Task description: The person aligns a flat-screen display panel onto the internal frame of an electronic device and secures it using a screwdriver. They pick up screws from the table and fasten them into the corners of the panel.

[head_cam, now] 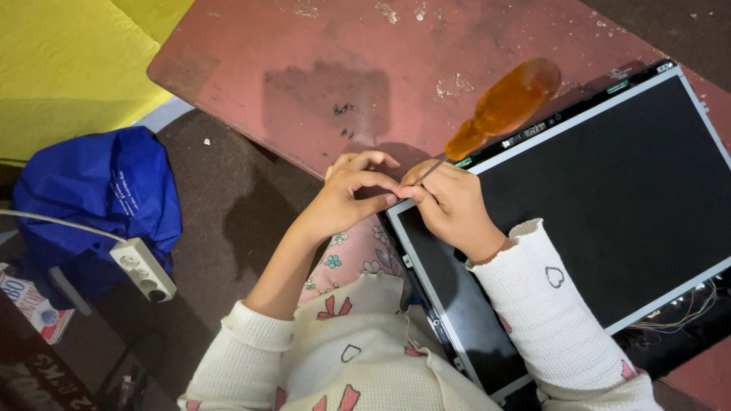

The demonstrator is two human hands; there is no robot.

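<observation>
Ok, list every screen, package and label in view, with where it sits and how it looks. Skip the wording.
Screen panel: flat on the reddish table, right side; black rectangle, silver frame, both hands at its upper-left corner.
Blue bag: on the floor at left; crumpled, with small white print.
Small box: lower left edge; white, with red and blue print.
Labels: small green and white ones along the panel's top edge.

— What lies left of the red worktop (320, 46)?
— A blue bag (106, 190), with a white power strip (143, 269) just below it and a yellow sheet (68, 61) above.
</observation>
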